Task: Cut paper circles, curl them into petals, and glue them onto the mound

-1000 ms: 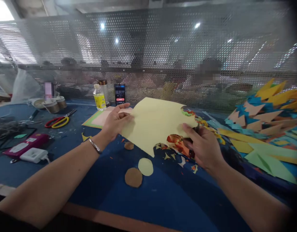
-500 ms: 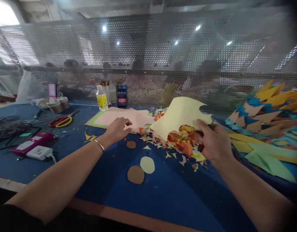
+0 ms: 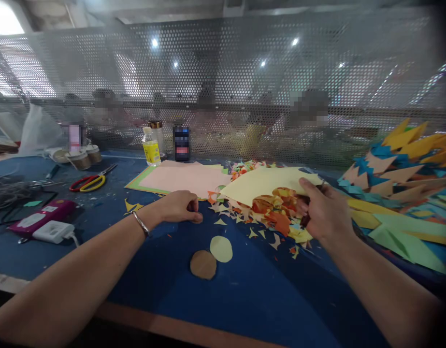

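Observation:
My left hand point(image 3: 182, 207) is closed, its fingertips down on the blue table where a small brown disc lay; the disc is now hidden under them. In front of me lie a pale yellow paper circle point(image 3: 221, 249) and a larger brown disc point(image 3: 203, 265), edges touching. My right hand point(image 3: 326, 210) grips a pale yellow paper sheet point(image 3: 266, 183) with a curved cut in its edge. A dark red handle point(image 3: 305, 221), perhaps of scissors, shows under its fingers. Below the sheet lies a heap of orange and yellow paper scraps point(image 3: 277, 212).
Stacked coloured paper point(image 3: 182, 179) lies beyond my left hand. Red-and-yellow-handled scissors point(image 3: 88, 183), a purple power strip point(image 3: 45, 216) and cables are at left. A bottle point(image 3: 151, 150) and a phone point(image 3: 181, 143) stand at the back. Folded paper pieces point(image 3: 382, 169) pile up at right.
My left hand has come down toward me onto the small brown disc, covering it, and its fingers have closed. The yellow sheet in my right hand has dropped flatter.

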A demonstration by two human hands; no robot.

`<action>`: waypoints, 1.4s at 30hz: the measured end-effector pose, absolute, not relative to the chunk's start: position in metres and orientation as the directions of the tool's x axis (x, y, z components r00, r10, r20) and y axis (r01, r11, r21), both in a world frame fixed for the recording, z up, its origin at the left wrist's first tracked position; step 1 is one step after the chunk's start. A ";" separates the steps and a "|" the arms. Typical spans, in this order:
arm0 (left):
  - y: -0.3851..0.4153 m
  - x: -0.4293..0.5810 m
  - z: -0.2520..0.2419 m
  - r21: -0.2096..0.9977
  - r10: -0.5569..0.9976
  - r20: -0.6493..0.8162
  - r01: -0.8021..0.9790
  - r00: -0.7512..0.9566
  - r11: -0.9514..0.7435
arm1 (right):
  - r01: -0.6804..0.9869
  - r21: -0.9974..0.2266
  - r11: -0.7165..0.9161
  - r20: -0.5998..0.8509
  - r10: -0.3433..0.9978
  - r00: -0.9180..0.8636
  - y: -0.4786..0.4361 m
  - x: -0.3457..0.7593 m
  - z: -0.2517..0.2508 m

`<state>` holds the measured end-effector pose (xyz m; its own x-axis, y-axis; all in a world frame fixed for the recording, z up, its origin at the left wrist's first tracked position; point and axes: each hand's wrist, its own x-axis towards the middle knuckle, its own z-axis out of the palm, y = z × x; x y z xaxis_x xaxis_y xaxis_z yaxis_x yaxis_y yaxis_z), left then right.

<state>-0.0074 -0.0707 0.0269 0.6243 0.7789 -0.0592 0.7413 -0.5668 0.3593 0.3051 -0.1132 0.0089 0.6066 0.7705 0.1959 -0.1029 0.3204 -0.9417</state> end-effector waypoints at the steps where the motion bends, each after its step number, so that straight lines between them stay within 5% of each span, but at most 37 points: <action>1: -0.069 -0.007 0.025 0.371 0.783 -0.041 0.737 0.621 -0.565 | -0.109 -0.936 0.334 0.201 0.764 0.613 -0.113 0.306 0.010; 8: -0.051 0.005 -0.001 0.282 0.821 0.321 0.780 0.472 -0.558 | -0.103 -0.907 0.408 0.238 0.700 0.674 -0.113 0.309 0.011; 19: -0.034 0.023 0.003 0.195 0.819 0.268 0.804 0.507 -0.562 | 0.025 -0.820 0.571 0.332 0.440 0.835 -0.119 0.305 0.027; 27: -0.028 0.012 0.008 0.209 0.776 0.276 0.753 0.567 -0.624 | 0.060 -0.796 0.603 0.545 0.668 0.507 -0.136 0.277 0.021; 33: -0.023 0.013 0.001 0.213 0.762 0.305 0.739 0.571 -0.639 | 0.129 -0.917 0.376 0.397 0.887 0.235 -0.145 0.260 0.005; 42: -0.025 0.011 0.001 0.372 0.834 0.449 0.782 0.319 -0.499 | 0.332 -0.933 0.141 0.177 0.981 0.081 -0.146 0.256 -0.006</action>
